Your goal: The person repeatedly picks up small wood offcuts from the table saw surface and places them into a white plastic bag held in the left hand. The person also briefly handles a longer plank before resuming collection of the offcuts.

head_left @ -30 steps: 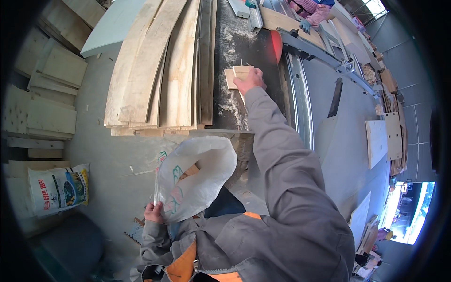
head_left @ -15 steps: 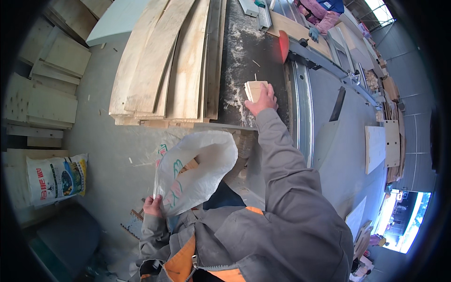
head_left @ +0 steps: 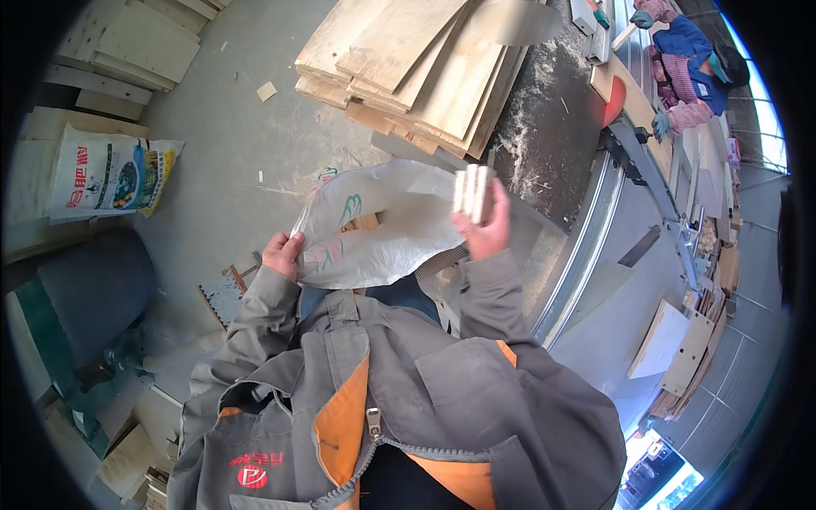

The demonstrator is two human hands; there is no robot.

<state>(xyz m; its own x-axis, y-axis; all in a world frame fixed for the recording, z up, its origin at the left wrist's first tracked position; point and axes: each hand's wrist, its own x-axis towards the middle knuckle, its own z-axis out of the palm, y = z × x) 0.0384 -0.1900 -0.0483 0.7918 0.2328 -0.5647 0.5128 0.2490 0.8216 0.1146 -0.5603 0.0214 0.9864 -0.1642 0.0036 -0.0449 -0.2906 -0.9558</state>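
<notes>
My left hand (head_left: pixel 284 254) pinches the left rim of a whitish woven plastic sack (head_left: pixel 399 263), whose mouth gapes toward me. Inside it, part of some light wood pieces (head_left: pixel 364 223) shows. My right hand (head_left: pixel 486 223) grips a small stack of wood blocks (head_left: pixel 473 192), held up just beyond the sack's right rim. The stack's layered edges face me. Whether the blocks touch the sack I cannot tell.
Long plywood boards (head_left: pixel 408 64) lie piled beyond the sack, beside a dark, sawdust-strewn table (head_left: pixel 544 127). A red saw guard (head_left: pixel 614 102) and metal rail (head_left: pixel 586 242) are at right. A co-worker (head_left: pixel 693 72) stands at the far right. A printed sack (head_left: pixel 110 174) sits at left.
My right hand has lifted the wood blocks off the dark table and brought them back beside the sack's mouth. The view has turned, and my left hand still holds the rim.
</notes>
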